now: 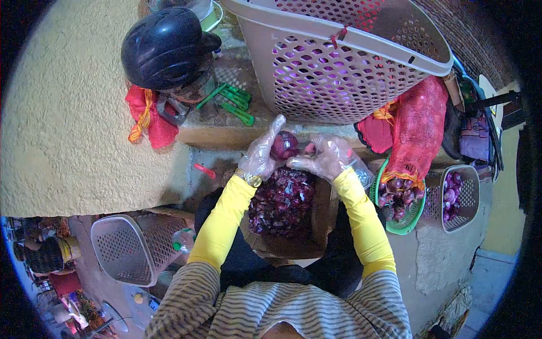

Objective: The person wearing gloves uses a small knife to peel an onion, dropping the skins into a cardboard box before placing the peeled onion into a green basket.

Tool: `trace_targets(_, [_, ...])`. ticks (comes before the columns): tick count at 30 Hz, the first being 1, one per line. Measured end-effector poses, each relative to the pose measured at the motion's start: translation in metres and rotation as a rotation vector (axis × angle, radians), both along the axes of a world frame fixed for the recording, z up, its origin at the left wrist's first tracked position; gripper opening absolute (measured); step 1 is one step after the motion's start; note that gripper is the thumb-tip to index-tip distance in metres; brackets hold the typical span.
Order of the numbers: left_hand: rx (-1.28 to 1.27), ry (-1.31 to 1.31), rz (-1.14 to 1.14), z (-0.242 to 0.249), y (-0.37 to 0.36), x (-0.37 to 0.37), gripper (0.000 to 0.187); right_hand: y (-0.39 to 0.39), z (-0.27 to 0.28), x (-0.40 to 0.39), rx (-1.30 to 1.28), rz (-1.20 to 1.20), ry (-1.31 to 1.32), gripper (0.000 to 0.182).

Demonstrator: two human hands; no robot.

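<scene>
In the head view my left hand [260,152], in a clear plastic glove, is wrapped around a red onion [284,145], its thumb pointing up beside it. My right hand [330,157], gloved the same way, is closed just right of the onion. Small reddish bits show at its fingers, but I cannot make out what it grips. Both hands are above a box [323,220] between my legs, which holds a heap of dark purple onion skins [282,203]. Yellow sleeves cover both forearms, and a watch [253,179] is on my left wrist.
A large perforated basket [344,85] stands ahead on a ledge, beside a dark helmet [164,48] and green plastic pieces [236,101]. At right, a red mesh sack [420,124] spills onions into a green basket [407,226], near a smaller onion basket [475,198]. Another basket [121,248] lies left.
</scene>
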State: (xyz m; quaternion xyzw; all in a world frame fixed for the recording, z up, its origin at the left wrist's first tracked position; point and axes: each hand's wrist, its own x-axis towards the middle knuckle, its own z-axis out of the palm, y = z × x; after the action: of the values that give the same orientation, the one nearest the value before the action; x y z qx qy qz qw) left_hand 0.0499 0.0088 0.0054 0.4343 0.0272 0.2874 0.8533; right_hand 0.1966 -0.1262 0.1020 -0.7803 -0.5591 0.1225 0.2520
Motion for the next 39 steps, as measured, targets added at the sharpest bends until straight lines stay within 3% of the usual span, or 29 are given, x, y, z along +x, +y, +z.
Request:
trace_targets(1, [0.0, 0.0, -0.001, 0.01, 0.001, 0.001, 0.08, 0.0, -0.001, 0.0, 0.0, -0.001, 0.0, 0.065])
trace_targets(3, [-0.502, 0.363, -0.056, 0.042, 0.005, 0.004, 0.052, 0.002, -0.004, 0.002, 0.022, -0.024, -0.036, 0.066])
trace_targets(6, [-0.351, 0.482, -0.065, 0.032, 0.007, 0.007, 0.051, 0.003, -0.007, 0.0, 0.037, -0.006, -0.079, 0.065])
trace_targets(13, [-0.427, 0.548, -0.089, 0.032, 0.005, 0.007, 0.048, 0.005, -0.007, -0.007, 0.105, 0.061, -0.067, 0.058])
trace_targets(16, [-0.425, 0.553, -0.107, 0.03, 0.006, 0.008, 0.049, 0.003, 0.003, -0.008, -0.012, -0.032, -0.101, 0.059])
trace_targets(21, [-0.448, 0.378, -0.184, 0.051, 0.001, 0.004, 0.053, 0.003, 0.002, -0.005, 0.082, -0.036, -0.018, 0.053])
trace_targets(24, [-0.496, 0.293, -0.213, 0.037, 0.009, 0.011, 0.054, 0.001, 0.003, 0.0, 0.067, -0.118, -0.006, 0.051])
trace_targets(30, [-0.256, 0.302, -0.119, 0.063, 0.0, 0.011, 0.06, 0.002, 0.002, 0.011, 0.086, -0.178, 0.075, 0.051])
trace_targets(32, [-0.232, 0.3, -0.13, 0.054, 0.002, 0.011, 0.06, 0.001, -0.003, 0.014, 0.057, -0.179, 0.161, 0.052])
trace_targets(39, [-0.235, 0.322, -0.164, 0.048, 0.003, 0.01, 0.06, 0.003, -0.01, 0.015, 0.094, -0.124, 0.063, 0.061])
